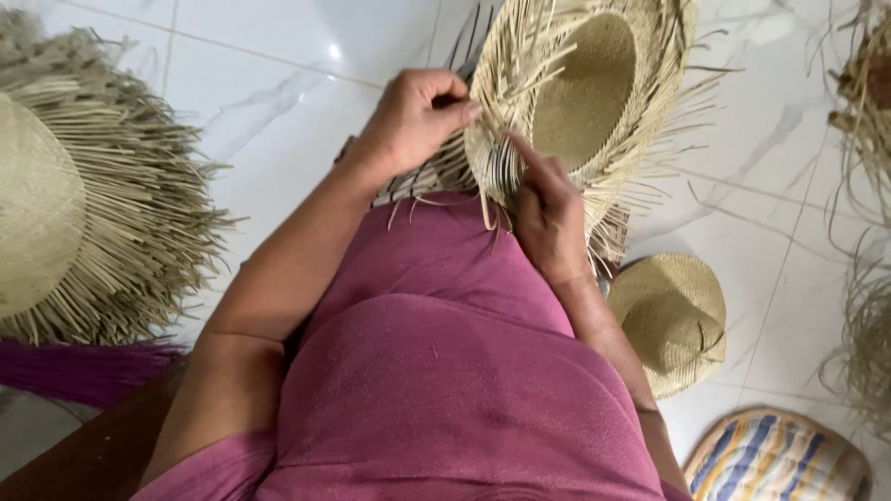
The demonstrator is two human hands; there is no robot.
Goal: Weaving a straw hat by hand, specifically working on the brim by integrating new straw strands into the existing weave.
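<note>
Unfinished straw hat [585, 88] held above the lap in magenta cloth [445, 371], crown hollow facing up. Left hand [418, 116] closed on the brim edge at the hat's left side; right hand [548, 218] at the brim's near edge, fingers narrowed on strands, forefinger extended. Crown woven; brim judged partly woven, many loose straw ends projecting all round, untrimmed. Finished small hat [673, 315] on white floor tiles [278, 83], below and right of the held hat. Larger fringed hat [83, 204] far left. Striped cushion [775, 459] lower right.

The frame's top edge crops the straw hat [585, 93]; left hand [418, 116] fingertips seem buried in strands.
</note>
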